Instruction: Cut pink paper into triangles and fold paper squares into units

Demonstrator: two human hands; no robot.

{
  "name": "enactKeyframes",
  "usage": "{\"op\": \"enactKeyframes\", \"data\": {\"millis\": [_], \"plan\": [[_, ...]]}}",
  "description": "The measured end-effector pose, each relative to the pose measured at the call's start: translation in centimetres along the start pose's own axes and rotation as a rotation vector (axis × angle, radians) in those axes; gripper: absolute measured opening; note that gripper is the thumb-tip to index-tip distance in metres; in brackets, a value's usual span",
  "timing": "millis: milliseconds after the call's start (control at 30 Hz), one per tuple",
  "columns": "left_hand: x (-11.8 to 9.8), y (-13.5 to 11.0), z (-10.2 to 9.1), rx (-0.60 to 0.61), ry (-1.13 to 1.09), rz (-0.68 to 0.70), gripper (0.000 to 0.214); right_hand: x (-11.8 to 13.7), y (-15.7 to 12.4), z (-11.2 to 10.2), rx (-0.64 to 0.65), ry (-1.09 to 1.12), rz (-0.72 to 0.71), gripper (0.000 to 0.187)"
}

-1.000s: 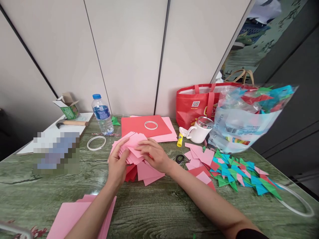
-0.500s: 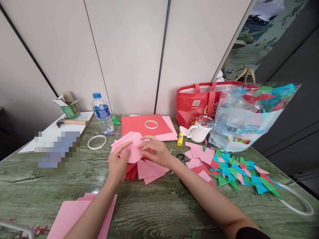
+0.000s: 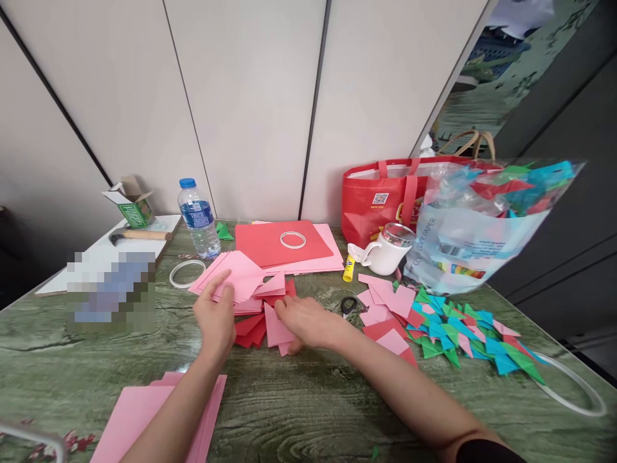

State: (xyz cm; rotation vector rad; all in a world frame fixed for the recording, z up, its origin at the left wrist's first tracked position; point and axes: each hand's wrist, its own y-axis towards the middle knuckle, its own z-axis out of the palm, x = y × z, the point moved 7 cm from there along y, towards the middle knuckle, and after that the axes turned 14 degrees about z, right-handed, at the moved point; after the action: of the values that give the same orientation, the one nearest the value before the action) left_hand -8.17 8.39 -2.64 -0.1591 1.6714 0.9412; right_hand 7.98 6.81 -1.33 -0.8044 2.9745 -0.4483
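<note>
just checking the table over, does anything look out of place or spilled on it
Only the hammer, lying on the white board at the left: an odd tool beside pink paper. A pixelated patch hides whatever lies near it. No spill shows; the bottle and mug stand upright.

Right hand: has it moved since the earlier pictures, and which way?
Yes. Measured against the large red sheet at the back of the table, the right hand has moved away from it, toward the person.
</note>
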Motion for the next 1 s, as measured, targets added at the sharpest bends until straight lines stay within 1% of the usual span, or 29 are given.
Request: {"op": "enactKeyframes", "data": {"millis": [100, 200, 300, 367, 467, 567, 667, 700, 767, 833, 900, 967, 1000], "plan": [[0.1, 0.1, 0.0, 0.001, 0.014, 0.008, 0.036, -0.1, 0.1, 0.1, -0.014, -0.021, -0.012, 0.053], [0.3, 0.1, 0.0, 0.004, 0.021, -0.003, 0.037, -0.5, 0.0, 0.1, -0.014, -0.006, -0.041, 0.043], [0.4, 0.1, 0.0, 0.006, 0.013, -0.004, 0.037, -1.3, -0.1, -0.2, -0.022, 0.066, -0.081, 0.033], [0.3, 0.1, 0.0, 0.006, 0.009, 0.016, 0.036, -2.2, -0.1, -0.8, -0.052, 0.143, -0.088, 0.028], [0.3, 0.2, -0.1, 0.002, -0.002, 0.034, 0.035, -4.3, -0.5, -2.4, -0.129, 0.285, -0.084, 0.023], [0.1, 0.2, -0.2, 0.011, -0.01, 0.046, 0.035, -6.4, -1.1, -4.4, -0.227, 0.435, -0.061, 0.013], [-0.4, 0.0, 0.2, 0.062, -0.022, 0.051, 0.037, -7.9, -1.4, -6.3, -0.401, 0.634, -0.028, 0.004], [-0.6, -0.1, 0.5, 0.091, -0.027, 0.049, 0.037, -8.1, -1.4, -6.6, -0.455, 0.715, -0.016, 0.008], [-1.2, -0.5, 1.0, 0.157, -0.037, 0.05, 0.037, -8.2, -0.8, -6.4, -0.516, 0.863, 0.015, 0.019], [-2.0, -1.0, 1.7, 0.225, -0.046, 0.067, 0.037, -7.6, 0.3, -5.4, -0.515, 0.92, 0.046, 0.024], [-2.8, -1.6, 2.2, 0.279, -0.064, 0.082, 0.037, -6.7, 1.2, -4.5, -0.543, 0.931, 0.026, 0.018], [-3.5, -2.0, 2.6, 0.312, -0.101, 0.09, 0.037, -6.1, 2.0, -3.4, -0.527, 0.976, 0.041, 0.014], [-3.8, -2.2, 2.8, 0.328, -0.121, 0.097, 0.037, -6.0, 2.3, -2.9, -0.509, 1.02, 0.063, 0.015]]}}
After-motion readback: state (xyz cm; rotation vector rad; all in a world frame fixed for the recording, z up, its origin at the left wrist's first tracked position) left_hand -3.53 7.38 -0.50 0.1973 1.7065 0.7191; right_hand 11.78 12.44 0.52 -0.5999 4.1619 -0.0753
